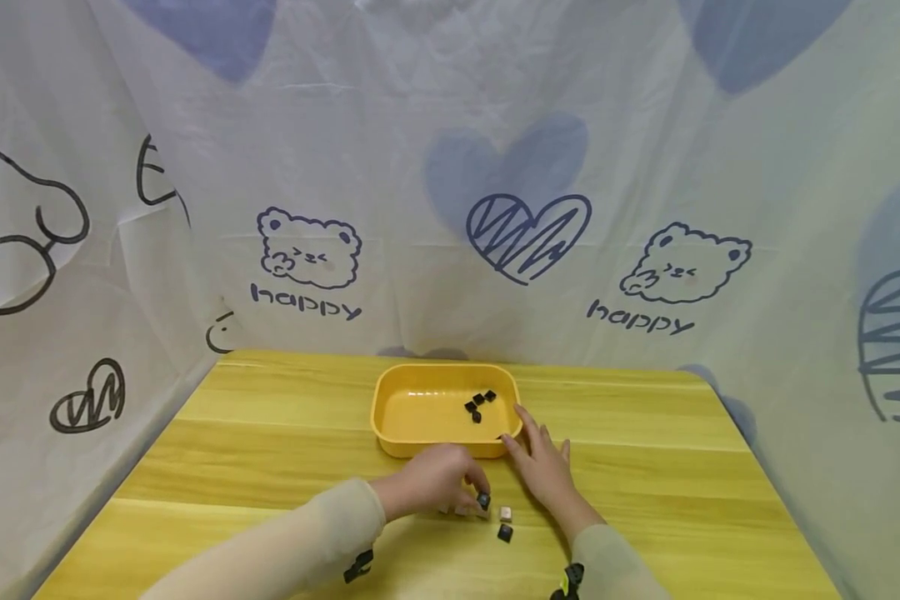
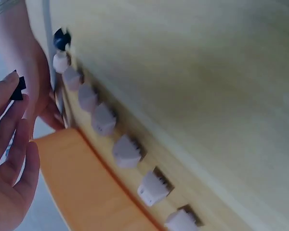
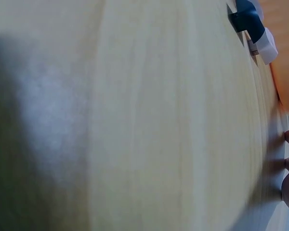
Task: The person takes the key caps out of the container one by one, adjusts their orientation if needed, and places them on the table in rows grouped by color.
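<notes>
My left hand (image 1: 442,479) pinches a black keycap (image 1: 483,500) between thumb and fingertips, just in front of the yellow tray (image 1: 378,417). That same keycap (image 2: 18,89) shows dark between the fingertips in the left wrist view. Spread along the tray's right front corner, my right hand (image 1: 546,471) has its fingers stretched out at the rim. Several black keycaps (image 1: 478,400) lie inside the tray, at its right. White keycaps (image 2: 103,119) form a row on the table along the tray's front, partly hidden by my left hand in the head view.
Near my right wrist, a white keycap (image 1: 506,514) and a black keycap (image 1: 505,533) lie on the wood-grain table (image 1: 270,467). A printed cloth (image 1: 420,283) hangs behind the table and at both sides.
</notes>
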{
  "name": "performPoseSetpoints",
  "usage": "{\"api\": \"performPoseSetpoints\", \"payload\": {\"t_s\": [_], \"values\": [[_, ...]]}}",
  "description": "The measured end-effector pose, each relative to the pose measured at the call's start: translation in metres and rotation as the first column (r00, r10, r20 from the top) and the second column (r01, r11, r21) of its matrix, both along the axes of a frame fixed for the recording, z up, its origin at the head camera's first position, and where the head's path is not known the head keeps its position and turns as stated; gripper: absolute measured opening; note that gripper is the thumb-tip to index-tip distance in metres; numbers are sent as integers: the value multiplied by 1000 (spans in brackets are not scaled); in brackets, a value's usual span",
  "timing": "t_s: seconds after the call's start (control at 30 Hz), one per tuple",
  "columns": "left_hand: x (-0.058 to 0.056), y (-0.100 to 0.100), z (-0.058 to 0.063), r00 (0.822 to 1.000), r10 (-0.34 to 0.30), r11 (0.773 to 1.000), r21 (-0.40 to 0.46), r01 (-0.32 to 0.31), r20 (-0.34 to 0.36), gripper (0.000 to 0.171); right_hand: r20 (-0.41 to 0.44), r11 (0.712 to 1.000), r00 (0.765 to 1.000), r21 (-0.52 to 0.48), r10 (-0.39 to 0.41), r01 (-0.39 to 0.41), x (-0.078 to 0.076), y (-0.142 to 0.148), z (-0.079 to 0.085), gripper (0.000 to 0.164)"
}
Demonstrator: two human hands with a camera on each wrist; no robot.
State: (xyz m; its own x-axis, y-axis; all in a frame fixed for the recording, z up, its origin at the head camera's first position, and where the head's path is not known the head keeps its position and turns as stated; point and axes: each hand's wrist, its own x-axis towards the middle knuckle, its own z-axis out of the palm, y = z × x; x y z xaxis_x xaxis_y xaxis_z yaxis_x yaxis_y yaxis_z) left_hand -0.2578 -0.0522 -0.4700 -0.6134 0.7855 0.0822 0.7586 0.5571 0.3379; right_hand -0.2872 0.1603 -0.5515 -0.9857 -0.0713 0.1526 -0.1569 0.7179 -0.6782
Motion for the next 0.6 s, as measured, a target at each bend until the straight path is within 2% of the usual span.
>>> {"api": "performPoseSetpoints", "payload": {"t_s": [0.3,0.5,0.6], "values": [[7,5,-23,999,7,1000,-22,-8,-43,18,-12,1000,1000,-1,1,-1,-1,1,0,69],[8,8,-32,988,-33,997,-77,21,-150,22,-13,1000,1000,-4,-1,1,0,1,0,67],[9,10,-34,985,-33,996,-88,19,-168,22,-11,1000,1000,-6,-2,2,1,0,1,68]]}}
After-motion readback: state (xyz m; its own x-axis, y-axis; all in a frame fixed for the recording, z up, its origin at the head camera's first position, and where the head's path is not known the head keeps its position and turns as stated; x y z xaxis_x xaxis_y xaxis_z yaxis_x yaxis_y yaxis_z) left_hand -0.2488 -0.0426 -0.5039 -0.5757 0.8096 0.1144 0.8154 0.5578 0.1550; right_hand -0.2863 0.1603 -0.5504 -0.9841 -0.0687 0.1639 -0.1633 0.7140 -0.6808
